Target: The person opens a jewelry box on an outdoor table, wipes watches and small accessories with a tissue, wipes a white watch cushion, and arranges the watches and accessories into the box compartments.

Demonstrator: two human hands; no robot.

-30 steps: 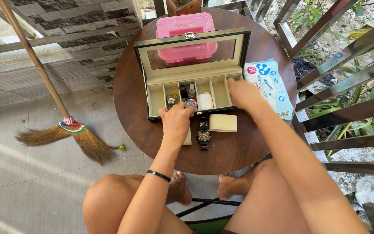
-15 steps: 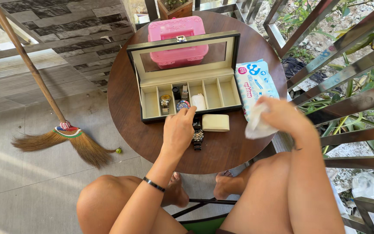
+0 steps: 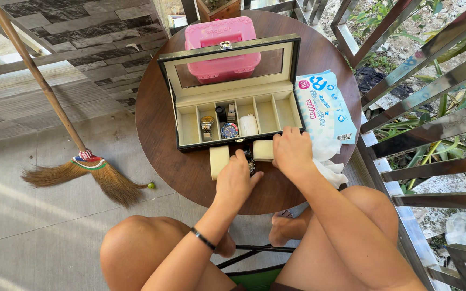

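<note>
Reaching forward, both forearms meet over the round dark wooden worktop point(image 3: 168, 161). The left hand point(image 3: 237, 179) curls closed on a dark wristwatch point(image 3: 249, 160) before the open black watch box point(image 3: 233, 116); the right hand point(image 3: 293, 152) clutches a crumpled white wipe point(image 3: 327, 164).

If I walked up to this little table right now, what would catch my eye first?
Probably the open black watch box with a glass lid at the middle of the round dark wooden table, with watches in its cream compartments. Both hands, left hand and right hand, meet just in front of it. A bright pink plastic case sits behind the box, and a straw broom leans at the left.
</note>
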